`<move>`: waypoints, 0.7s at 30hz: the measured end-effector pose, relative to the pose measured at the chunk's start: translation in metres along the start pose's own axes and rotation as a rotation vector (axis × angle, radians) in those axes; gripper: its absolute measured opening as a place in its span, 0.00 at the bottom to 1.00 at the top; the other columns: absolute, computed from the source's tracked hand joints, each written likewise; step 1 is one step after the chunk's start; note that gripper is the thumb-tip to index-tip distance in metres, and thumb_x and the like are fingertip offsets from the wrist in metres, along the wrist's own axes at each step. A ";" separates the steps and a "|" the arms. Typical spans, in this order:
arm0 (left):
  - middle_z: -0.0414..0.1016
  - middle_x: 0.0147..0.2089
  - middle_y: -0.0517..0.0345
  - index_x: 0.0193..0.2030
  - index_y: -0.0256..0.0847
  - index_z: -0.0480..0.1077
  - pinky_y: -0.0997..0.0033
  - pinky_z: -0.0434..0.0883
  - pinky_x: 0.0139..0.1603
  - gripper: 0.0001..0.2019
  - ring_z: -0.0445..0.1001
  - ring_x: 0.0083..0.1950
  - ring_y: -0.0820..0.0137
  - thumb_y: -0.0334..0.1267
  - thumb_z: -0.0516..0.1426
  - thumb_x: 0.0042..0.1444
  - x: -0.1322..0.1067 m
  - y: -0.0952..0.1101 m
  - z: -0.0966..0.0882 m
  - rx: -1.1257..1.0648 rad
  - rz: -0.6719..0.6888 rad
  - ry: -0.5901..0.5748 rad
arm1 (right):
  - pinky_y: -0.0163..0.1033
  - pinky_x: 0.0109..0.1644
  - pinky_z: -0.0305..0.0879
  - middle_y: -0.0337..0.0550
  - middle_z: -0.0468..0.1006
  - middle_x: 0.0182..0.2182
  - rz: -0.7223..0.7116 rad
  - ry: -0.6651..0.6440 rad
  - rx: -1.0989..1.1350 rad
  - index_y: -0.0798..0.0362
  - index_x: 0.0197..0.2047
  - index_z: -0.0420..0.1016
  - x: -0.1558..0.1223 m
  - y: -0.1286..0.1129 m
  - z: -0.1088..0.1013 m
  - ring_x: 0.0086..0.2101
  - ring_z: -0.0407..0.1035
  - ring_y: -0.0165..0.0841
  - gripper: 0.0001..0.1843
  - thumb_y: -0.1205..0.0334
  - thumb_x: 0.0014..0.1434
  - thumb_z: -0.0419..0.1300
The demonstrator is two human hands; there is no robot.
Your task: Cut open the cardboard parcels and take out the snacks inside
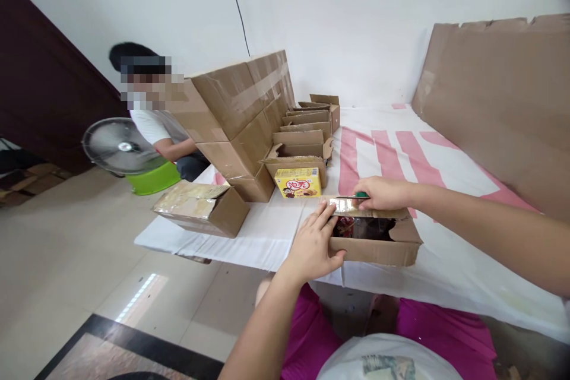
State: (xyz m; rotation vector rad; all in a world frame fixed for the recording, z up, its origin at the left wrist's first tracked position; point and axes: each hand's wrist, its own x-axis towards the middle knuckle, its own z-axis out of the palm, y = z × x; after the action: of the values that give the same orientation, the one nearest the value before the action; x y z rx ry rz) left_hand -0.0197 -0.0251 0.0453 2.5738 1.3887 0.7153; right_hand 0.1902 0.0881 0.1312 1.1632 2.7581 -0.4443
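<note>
"As the right hand [382,191] is curled over something green, can you tell what it pinches?"

"A green-handled cutter [361,195], held at the far long side of the open cardboard box [369,252]. A thin dark strip, apparently its blade, points left along the far flap [350,208]."

"And the left hand [314,243]?"

"Its fingers are spread over the box's left end and the flap's corner, the thumb apart on the near side."

"How does the box lie?"

"On the front part of the worktop [269,243], opening upward, its long axis running left to right, a long wall facing the person."

"What does it look like?"

"Plain brown and low, ragged at the right end; glossy clear tape shines on the far flap. Inside it's dark, with a red packet [345,227] at the left."

"Anything unclear?"

"The fingers cover most of the cutter, and the left hand hides the box's left end. The other contents I can't make out."

"Farther out?"

"A yellow snack carton [299,184] with red characters stands just behind, to the left. Beyond it runs a row of open cartons [305,138], beside stacked, taped boxes [236,124]. Another taped carton [196,208] sits at the worktop's left end."
</note>
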 end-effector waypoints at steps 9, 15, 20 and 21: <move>0.55 0.73 0.40 0.62 0.33 0.65 0.45 0.59 0.71 0.34 0.48 0.75 0.48 0.41 0.63 0.46 0.000 0.001 0.001 0.036 -0.024 -0.022 | 0.37 0.34 0.58 0.52 0.80 0.38 -0.007 -0.053 -0.180 0.57 0.39 0.77 0.006 -0.010 0.011 0.37 0.74 0.40 0.11 0.62 0.58 0.56; 0.56 0.72 0.44 0.62 0.36 0.65 0.44 0.61 0.70 0.33 0.51 0.74 0.49 0.40 0.62 0.46 0.000 0.003 -0.001 0.041 -0.039 -0.022 | 0.38 0.38 0.60 0.52 0.77 0.41 -0.068 -0.041 -0.220 0.55 0.41 0.73 -0.007 -0.012 0.013 0.39 0.73 0.40 0.09 0.64 0.57 0.57; 0.58 0.71 0.45 0.62 0.36 0.66 0.45 0.61 0.70 0.33 0.52 0.74 0.49 0.39 0.62 0.46 0.001 0.004 -0.004 0.030 -0.040 -0.041 | 0.37 0.40 0.61 0.47 0.75 0.36 -0.194 -0.067 -0.166 0.55 0.37 0.71 -0.016 -0.003 0.008 0.37 0.70 0.36 0.06 0.69 0.54 0.57; 0.59 0.71 0.44 0.62 0.36 0.65 0.45 0.61 0.70 0.34 0.52 0.74 0.50 0.39 0.62 0.46 0.002 0.004 -0.004 0.024 -0.038 -0.042 | 0.36 0.40 0.61 0.47 0.75 0.36 -0.219 -0.061 -0.142 0.55 0.37 0.70 -0.018 0.000 0.008 0.36 0.70 0.35 0.06 0.70 0.54 0.57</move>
State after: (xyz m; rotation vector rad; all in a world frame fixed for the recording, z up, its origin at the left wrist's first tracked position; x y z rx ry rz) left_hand -0.0177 -0.0260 0.0506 2.5582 1.4381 0.6395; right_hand 0.2027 0.0735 0.1276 0.8078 2.8213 -0.2922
